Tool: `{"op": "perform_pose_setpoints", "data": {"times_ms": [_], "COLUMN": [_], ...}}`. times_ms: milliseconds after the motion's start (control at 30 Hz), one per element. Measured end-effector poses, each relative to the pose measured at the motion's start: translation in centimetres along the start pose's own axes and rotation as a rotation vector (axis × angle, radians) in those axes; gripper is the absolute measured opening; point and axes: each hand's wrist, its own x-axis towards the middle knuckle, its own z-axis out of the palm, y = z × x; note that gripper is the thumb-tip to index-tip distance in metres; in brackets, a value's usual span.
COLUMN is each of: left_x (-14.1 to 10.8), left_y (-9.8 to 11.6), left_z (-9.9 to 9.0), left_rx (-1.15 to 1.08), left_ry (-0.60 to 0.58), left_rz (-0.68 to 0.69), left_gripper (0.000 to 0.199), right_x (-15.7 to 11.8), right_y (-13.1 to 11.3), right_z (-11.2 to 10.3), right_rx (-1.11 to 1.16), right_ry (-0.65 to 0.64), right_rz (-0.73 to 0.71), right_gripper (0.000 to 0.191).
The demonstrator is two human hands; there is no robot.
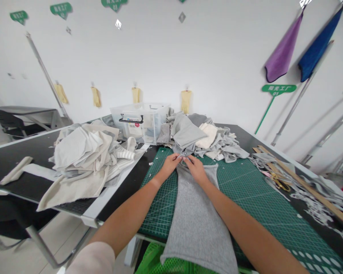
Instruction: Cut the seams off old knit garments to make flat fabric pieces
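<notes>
A long piece of grey knit fabric (198,224) lies over the green cutting mat (254,190), its lower end hanging past the table's front edge. At its far end, my left hand (171,163) and my right hand (194,167) are close together, fingers closed on the bunched fabric edge. The fingertips nearly meet, and the small part of cloth between them is hard to make out. Just beyond my hands rises a heap of grey and cream fabric pieces (188,133). Below the hanging end shows a bright green mesh bag or basket (151,260).
A clear plastic box (140,118) with black handles stands behind. To the left is a pile of cream and grey cloth (82,152). Gold-handled scissors (280,182), fabric strips (311,207) and a long wooden ruler (311,186) lie at right. A chair (14,220) stands left.
</notes>
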Motion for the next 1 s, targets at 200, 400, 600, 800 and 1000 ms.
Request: {"op": "perform_pose_setpoints", "data": {"times_ms": [200, 400, 600, 800, 1000], "left_x": [-0.17, -0.30, -0.15, -0.08, -0.09], "left_y": [0.55, 0.96, 0.85, 0.70, 0.88], "left_z": [0.03, 0.11, 0.22, 0.16, 0.22], "left_rx": [0.020, 0.005, -0.012, 0.008, 0.039], "left_ry": [0.004, 0.008, 0.025, 0.016, 0.002], "left_rz": [0.010, 0.010, 0.003, 0.031, 0.018], "left_gripper": [0.040, 0.040, 0.037, 0.035, 0.035], "right_x": [-0.52, -0.76, -0.79, -0.74, -0.74], "right_y": [-0.57, -0.91, -0.81, -0.59, -0.44], "right_z": [-0.14, -0.27, -0.04, 0.04, 0.11], "right_rx": [0.009, -0.015, -0.113, -0.133, -0.131], "right_ry": [0.011, 0.012, -0.017, -0.021, -0.038], "right_rz": [0.033, 0.054, 0.051, 0.051, 0.047], "right_gripper": [0.044, 0.048, 0.047, 0.046, 0.045]}}
